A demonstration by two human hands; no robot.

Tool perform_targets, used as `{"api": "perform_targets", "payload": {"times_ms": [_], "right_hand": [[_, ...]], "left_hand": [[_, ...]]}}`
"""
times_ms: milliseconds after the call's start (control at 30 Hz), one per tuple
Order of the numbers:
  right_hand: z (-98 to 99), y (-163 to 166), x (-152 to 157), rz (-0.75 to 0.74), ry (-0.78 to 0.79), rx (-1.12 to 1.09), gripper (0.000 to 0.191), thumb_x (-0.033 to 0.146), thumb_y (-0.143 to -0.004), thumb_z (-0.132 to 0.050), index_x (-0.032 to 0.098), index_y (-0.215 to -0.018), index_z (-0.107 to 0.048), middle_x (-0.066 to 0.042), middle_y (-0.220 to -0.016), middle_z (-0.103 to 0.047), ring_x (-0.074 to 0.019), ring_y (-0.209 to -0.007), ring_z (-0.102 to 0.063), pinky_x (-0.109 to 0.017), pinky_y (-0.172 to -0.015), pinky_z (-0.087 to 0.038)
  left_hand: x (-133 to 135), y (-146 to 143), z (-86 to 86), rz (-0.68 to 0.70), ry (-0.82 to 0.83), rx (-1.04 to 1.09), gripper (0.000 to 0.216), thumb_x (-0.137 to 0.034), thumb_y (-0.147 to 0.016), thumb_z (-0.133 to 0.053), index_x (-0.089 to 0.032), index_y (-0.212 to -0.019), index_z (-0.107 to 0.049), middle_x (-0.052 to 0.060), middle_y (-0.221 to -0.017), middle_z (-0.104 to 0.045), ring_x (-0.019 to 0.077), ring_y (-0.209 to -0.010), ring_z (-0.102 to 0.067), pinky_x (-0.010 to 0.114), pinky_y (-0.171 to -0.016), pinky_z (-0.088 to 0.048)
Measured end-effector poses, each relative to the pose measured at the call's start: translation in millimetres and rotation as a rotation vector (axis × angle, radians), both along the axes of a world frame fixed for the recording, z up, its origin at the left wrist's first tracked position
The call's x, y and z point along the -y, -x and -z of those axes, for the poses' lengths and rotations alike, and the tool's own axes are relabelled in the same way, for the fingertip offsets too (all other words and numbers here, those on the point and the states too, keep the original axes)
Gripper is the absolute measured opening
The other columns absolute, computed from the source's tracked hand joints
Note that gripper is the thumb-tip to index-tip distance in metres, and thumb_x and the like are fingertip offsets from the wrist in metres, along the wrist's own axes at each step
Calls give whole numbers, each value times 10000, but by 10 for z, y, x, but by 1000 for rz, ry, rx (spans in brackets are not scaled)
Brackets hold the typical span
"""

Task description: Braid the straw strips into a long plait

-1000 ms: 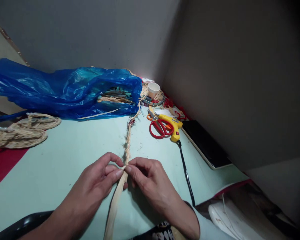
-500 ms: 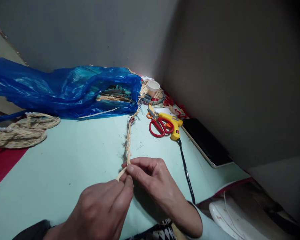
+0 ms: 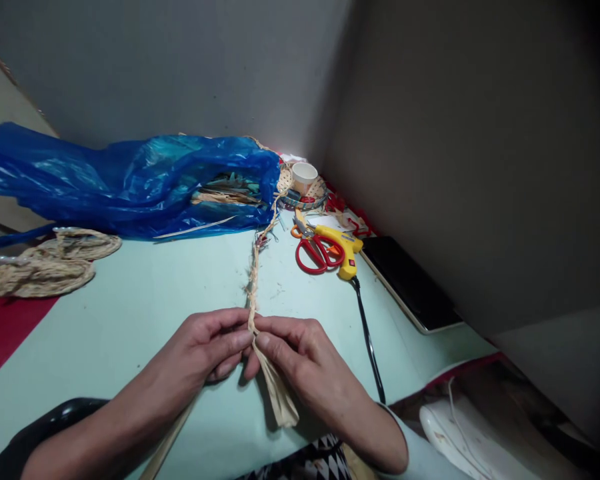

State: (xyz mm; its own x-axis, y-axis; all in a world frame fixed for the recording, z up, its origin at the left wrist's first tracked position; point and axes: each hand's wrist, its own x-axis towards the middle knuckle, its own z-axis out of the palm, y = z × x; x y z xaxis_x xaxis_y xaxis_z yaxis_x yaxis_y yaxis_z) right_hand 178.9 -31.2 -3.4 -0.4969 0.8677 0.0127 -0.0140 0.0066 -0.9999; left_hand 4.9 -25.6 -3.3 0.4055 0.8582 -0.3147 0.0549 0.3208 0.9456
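Observation:
A pale plaited straw braid (image 3: 253,280) runs from the far side of the table toward me, with frayed ends sticking out along it. At its near end, my left hand (image 3: 215,347) pinches it from the left between thumb and fingers. My right hand (image 3: 293,353) grips the same spot from the right, thumb on top. A loose flat straw strip (image 3: 279,393) hangs down between my hands toward me. Another strip (image 3: 173,437) trails from under my left hand to the lower left.
Beyond the hands lie red-handled scissors (image 3: 320,253) and a yellow glue gun (image 3: 347,250) with a black cord (image 3: 367,333). A dark-screened tablet (image 3: 410,283) is at right. At the back are a blue plastic bag (image 3: 130,187) of straw and a white cup (image 3: 305,175); woven soles (image 3: 40,277) lie left.
My left hand has turned from knuckles-up to a thumb-on-top pinch at the braid. A straw strip now hangs between my hands, another to the left. My right hand has hardly moved.

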Motion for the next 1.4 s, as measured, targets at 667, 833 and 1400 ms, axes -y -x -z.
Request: {"api": "perform_targets", "payload": {"times_ms": [667, 833, 1400], "right_hand": [[181, 166, 489, 237, -1012, 805, 218, 95, -883, -448, 140, -940, -653, -45, -642, -631, -194, -485, -565, -357, -429, -324], [299, 245, 480, 259, -1215, 845, 342, 33, -863, -404, 39, -1076, -671, -109, -676, -679, -217, -508, -587, -342, -392, -343], [-86, 28, 67, -3, -89, 263, 114, 179, -954, -524, 164, -1039, -598, -7, -837, -596, -149, -756, -531, -259, -681, -426]], "left_hand": [[158, -16, -66, -279, -23, -186, 162, -347, -712, -812, -188, -721, -778, -2, -658, -733, 151, -636, -620, 235, -607, -469], [177, 49, -13, -225, 47, -161, 265, -425, -815, -733, -193, -918, -808, 7, -686, -733, 134, -536, -580, 229, -489, -424], [164, 49, -105, -224, -109, -143, 185, -366, -777, -768, -250, -898, -845, 33, -910, -840, 256, -885, -738, 357, -886, -560]]}}
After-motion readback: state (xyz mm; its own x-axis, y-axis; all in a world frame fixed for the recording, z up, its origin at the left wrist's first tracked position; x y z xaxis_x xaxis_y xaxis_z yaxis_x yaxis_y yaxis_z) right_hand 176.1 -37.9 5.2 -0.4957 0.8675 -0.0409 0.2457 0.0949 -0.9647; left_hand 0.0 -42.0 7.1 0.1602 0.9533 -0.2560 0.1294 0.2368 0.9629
